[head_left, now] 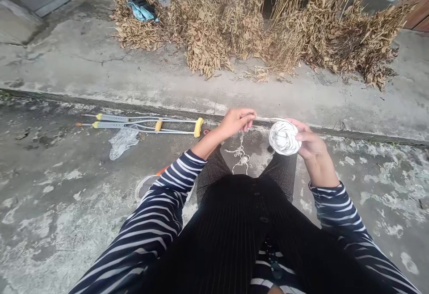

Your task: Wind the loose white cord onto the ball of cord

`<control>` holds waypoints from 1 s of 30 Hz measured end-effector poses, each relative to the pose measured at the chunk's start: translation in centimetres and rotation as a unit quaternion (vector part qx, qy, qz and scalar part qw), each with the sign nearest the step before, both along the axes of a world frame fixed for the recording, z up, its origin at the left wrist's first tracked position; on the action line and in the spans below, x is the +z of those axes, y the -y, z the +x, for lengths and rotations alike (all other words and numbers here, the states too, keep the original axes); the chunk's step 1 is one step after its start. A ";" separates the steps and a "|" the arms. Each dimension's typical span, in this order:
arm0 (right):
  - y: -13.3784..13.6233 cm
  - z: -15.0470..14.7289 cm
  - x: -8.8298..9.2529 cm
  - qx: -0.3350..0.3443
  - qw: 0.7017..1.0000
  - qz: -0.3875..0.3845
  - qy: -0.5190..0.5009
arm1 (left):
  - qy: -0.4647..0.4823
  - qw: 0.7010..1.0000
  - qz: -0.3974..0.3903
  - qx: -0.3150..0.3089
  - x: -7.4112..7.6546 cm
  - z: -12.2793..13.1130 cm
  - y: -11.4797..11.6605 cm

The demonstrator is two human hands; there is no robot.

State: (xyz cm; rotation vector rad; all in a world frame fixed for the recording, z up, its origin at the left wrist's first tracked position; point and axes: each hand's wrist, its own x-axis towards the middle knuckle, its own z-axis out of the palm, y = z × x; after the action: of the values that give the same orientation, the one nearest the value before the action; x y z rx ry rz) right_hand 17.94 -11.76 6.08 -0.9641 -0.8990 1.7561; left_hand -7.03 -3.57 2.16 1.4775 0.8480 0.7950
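Observation:
A round ball of white cord (284, 138) sits in my right hand (310, 142), with the thumb on its near side and the other fingers partly hidden behind it. From the top of the ball a strand runs left to my left hand (236, 122), whose fingers are pinched together on it. Below, between my knees, a loose tangle of the white cord (241, 154) lies on the ground. Part of the strand between tangle and left hand is faint.
A crutch with yellow pads (197, 127) lies at the left beside a crumpled clear plastic bag (123, 143). Ahead runs a low concrete step (134, 81), with bundles of dried plants (208, 30) leaning along the wall. A blue and black cloth (142, 9) rests on them.

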 end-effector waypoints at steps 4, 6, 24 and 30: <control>-0.2 0.8 -0.7 -0.023 1.000 -0.020 0.003 | -0.042 0.985 -0.063 -0.156 2.0 -2.5 1.6; -0.4 0.8 -0.9 -0.033 0.999 -0.019 0.001 | -0.007 0.970 -0.110 -0.219 3.6 -3.5 2.2; -1.1 0.1 -1.3 0.074 0.997 -0.002 -0.020 | -0.009 0.996 -0.069 -0.049 0.9 -1.6 -1.6; -2.3 -0.8 -0.5 0.012 1.000 0.005 -0.003 | 0.039 0.983 -0.134 -0.122 -1.5 0.4 1.3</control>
State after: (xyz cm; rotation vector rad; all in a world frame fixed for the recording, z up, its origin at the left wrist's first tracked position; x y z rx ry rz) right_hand 17.15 -9.43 5.59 -0.9438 -0.9177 1.7731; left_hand -6.64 -4.83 0.63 1.2730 0.6692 0.5299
